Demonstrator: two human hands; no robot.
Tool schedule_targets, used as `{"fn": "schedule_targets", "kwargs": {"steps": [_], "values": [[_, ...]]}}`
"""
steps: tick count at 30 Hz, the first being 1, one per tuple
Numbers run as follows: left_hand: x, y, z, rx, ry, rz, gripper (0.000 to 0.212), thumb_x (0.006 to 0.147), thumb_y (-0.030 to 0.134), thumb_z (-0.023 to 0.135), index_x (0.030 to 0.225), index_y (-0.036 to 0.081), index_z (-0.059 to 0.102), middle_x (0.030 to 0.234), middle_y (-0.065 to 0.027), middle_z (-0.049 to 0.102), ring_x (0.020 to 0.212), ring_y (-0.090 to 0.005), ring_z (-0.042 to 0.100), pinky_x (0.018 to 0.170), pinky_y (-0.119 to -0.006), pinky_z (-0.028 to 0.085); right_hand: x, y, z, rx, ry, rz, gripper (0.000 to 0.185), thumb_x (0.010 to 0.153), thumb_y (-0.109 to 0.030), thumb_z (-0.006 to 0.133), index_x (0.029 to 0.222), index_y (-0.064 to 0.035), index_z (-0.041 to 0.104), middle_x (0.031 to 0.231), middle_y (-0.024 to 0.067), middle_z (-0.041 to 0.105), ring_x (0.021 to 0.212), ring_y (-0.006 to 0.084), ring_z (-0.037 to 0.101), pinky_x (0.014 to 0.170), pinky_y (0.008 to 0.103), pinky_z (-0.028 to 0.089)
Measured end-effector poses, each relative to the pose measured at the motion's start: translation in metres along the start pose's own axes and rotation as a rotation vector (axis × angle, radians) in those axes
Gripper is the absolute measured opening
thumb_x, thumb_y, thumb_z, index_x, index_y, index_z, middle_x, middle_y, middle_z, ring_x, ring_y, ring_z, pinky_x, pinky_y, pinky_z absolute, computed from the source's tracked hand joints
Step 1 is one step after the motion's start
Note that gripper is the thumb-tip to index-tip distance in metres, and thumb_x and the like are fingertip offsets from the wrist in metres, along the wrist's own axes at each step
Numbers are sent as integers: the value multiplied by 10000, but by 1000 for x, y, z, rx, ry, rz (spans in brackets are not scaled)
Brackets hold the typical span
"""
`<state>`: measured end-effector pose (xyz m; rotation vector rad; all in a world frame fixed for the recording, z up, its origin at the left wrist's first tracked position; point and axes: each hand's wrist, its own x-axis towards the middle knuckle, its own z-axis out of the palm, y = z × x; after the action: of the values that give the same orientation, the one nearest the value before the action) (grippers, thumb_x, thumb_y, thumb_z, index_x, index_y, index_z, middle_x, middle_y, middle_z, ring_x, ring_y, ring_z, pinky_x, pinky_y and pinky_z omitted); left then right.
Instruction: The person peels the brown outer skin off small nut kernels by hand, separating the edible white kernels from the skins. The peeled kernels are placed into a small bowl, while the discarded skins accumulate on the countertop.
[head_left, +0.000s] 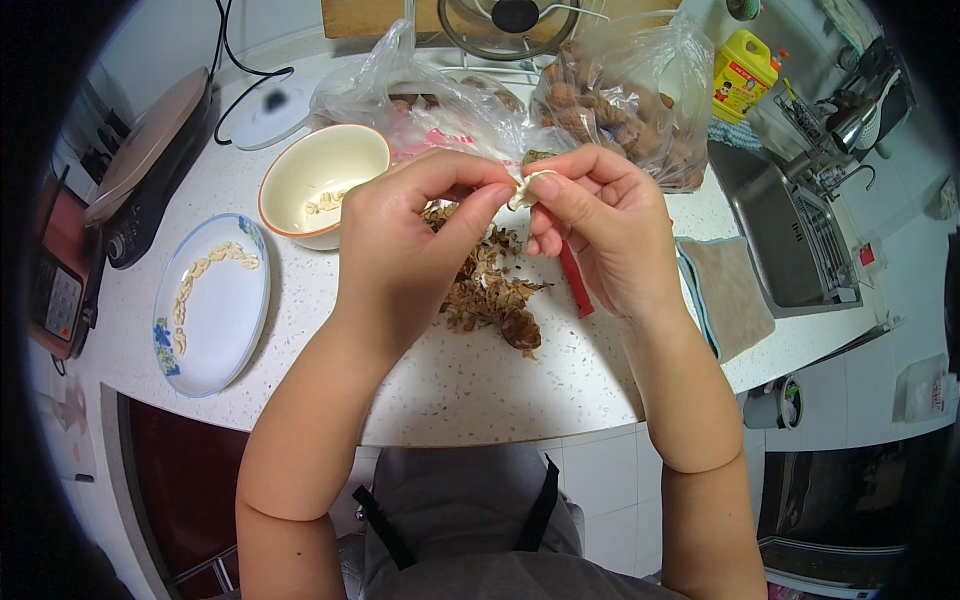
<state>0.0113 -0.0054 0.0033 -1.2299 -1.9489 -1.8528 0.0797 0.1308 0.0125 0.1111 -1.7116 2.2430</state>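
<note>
A pale, peeled nut kernel piece (523, 190) is held up over the counter between both hands. My right hand (607, 202) grips it between thumb and fingers. At its left edge, the thumb and forefinger of my left hand (420, 225) are pinched together. Under the hands lies a heap of brown skins and shell scraps (487, 281). A red strip-like object (575, 279) shows below my right hand, partly covered by it. Left of my left hand is a cream bowl (281, 169) with small pale pieces inside. Kernel pieces (196, 270) form a curved row on a white plate (217, 330).
Behind the hands are a plastic bag of brown walnuts (611, 109) and another plastic bag (420, 97). An electric griddle (150, 157) stands at left. To the right are a folded cloth (727, 300), a steel sink (765, 225) and a yellow detergent bottle (742, 79).
</note>
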Motion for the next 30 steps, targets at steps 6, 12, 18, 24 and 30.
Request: {"fn": "schedule_targets", "kwargs": {"steps": [6, 12, 18, 24, 30], "values": [[1, -1, -1, 96, 4, 99, 63, 711, 14, 574, 763, -16, 592, 694, -97, 590, 609, -160, 556, 562, -236, 432, 1, 0, 0, -4, -4, 9, 121, 765, -75, 584, 805, 24, 526, 637, 71, 563, 505, 83, 515, 480, 188, 434], [2, -2, -1, 99, 4, 127, 59, 712, 7, 566, 761, -17, 588, 692, -99, 585, 609, -168, 555, 559, -237, 431, 1, 0, -1, -2, -13, 26, 125, 767, -84, 584, 801, 22, 529, 633, 74, 563, 502, 87, 517, 477, 189, 434], [1, -1, -1, 58, 2, 94, 67, 720, 4, 556, 771, -24, 588, 700, -100, 585, 607, -153, 553, 559, -230, 432, 1, -1, -1, 1, -17, 51, 134, 764, -89, 588, 801, 26, 529, 628, 81, 563, 500, 93, 519, 479, 191, 433], [0, 0, -1, 14, -4, 58, 71, 730, 8, 552, 777, -31, 588, 701, -90, 585, 609, -130, 547, 562, -221, 431, 1, -1, -2, 19, -25, 62, 136, 764, -89, 587, 804, 27, 528, 631, 85, 562, 505, 96, 520, 479, 191, 432], [-1, 0, 0, -98, -12, -34, 97, 771, 44, 520, 796, -27, 580, 724, -72, 586, 642, -106, 537, 594, -214, 430, 2, -1, -2, 25, -28, 62, 132, 768, -83, 580, 810, 30, 527, 633, 86, 561, 505, 98, 520, 479, 191, 431]]}}
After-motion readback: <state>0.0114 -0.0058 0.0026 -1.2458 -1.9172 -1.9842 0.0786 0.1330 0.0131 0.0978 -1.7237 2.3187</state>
